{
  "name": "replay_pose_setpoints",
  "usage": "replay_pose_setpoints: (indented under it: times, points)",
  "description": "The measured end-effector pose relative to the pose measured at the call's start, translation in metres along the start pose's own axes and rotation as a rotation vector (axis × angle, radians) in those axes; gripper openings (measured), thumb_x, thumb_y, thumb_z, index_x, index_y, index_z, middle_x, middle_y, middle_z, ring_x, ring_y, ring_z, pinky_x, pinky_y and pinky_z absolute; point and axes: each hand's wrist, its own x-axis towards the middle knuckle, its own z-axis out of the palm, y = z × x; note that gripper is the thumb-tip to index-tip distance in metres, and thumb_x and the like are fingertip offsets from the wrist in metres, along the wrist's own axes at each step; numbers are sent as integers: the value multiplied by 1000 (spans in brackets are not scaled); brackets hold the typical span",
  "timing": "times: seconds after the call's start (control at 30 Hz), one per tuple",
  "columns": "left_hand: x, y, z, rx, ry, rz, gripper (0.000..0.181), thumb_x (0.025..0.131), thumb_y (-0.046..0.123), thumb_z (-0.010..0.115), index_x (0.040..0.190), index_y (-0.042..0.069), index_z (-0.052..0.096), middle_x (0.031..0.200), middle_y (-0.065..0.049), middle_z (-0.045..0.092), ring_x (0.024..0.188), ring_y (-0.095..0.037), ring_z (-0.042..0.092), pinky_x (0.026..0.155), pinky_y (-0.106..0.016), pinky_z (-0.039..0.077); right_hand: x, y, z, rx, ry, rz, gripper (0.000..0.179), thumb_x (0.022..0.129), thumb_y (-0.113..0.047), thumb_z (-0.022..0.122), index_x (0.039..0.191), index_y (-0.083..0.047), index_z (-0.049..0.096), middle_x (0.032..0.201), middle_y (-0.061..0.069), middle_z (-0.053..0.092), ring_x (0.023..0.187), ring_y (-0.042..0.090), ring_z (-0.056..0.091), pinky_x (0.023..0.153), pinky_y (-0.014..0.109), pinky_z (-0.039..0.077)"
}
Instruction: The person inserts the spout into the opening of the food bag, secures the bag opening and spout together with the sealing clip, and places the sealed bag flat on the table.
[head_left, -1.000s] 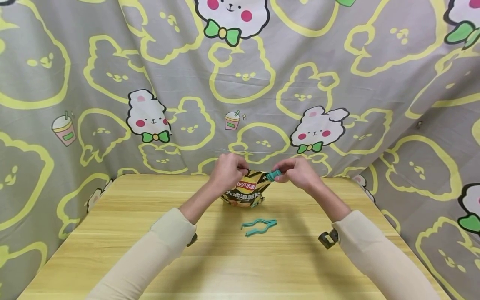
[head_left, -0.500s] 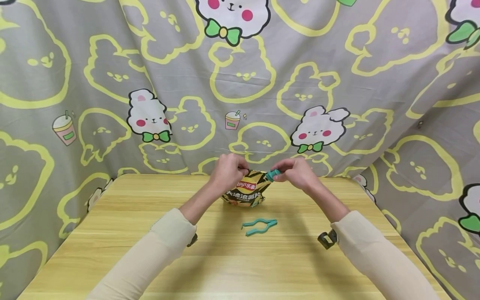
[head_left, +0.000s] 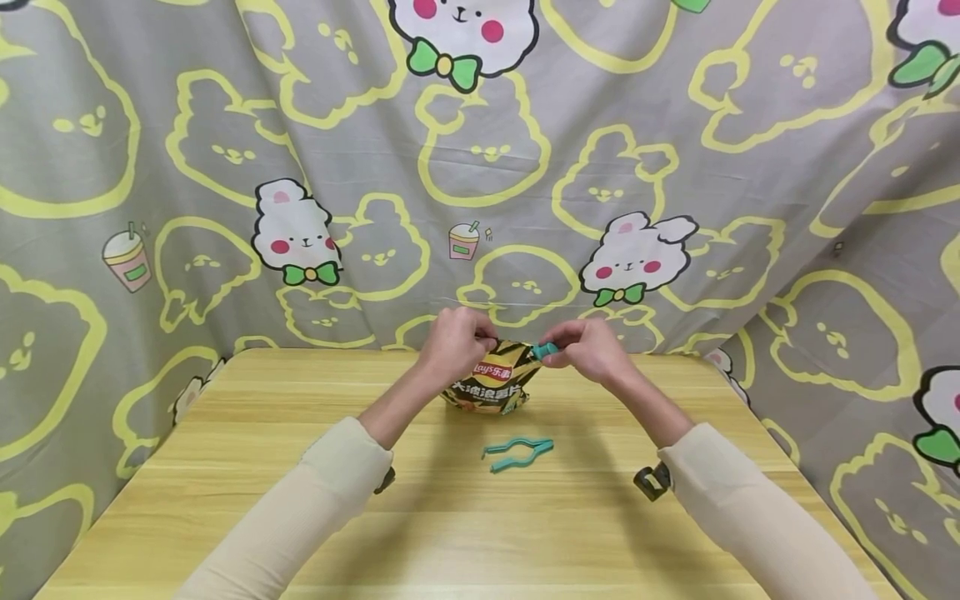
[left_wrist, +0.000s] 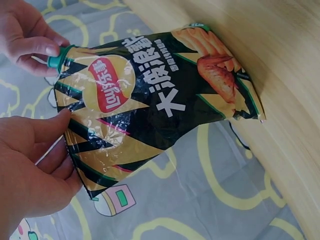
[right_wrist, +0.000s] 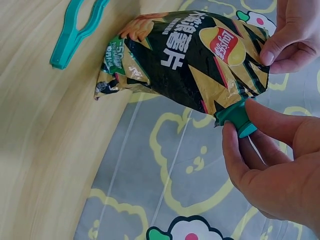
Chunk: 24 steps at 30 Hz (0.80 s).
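A black and gold bag of potato chips (head_left: 491,379) stands on the table, its top raised between both hands. My left hand (head_left: 455,340) pinches the bag's top edge between thumb and fingers, clearest in the left wrist view. At the bag's other top corner, my right hand (head_left: 596,348) holds a green flared plastic spout (right_wrist: 236,119) by its wide end. The spout's narrow part is hidden at the bag's corner. Nearer on the table lies a green V-shaped clip (head_left: 521,452) with spread arms and a rounded bulge in the middle.
A light wood table (head_left: 247,500) spans the space below the arms. Behind it hangs a grey curtain (head_left: 360,150) with cartoon prints, which also covers both sides. Dark wrist mounts (head_left: 652,481) show beneath the sleeves.
My right hand has shifted slightly left towards the bag, and less of the green spout shows in the head view. The left hand, bag and clip on the table stay put.
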Motion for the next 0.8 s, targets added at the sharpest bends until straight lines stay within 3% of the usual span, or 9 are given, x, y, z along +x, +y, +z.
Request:
replay_pose_setpoints:
  times: [0.8]
  points:
    - [-1,0,2,3,10,7,7,86,3,78,83,9,81,82,-4,78,73,-17,72,71,-32,60,-1,-6,4,-100,23,-28,22,81,-7,83,103,-7,78,92,7,78,83,18,71,81,36,55]
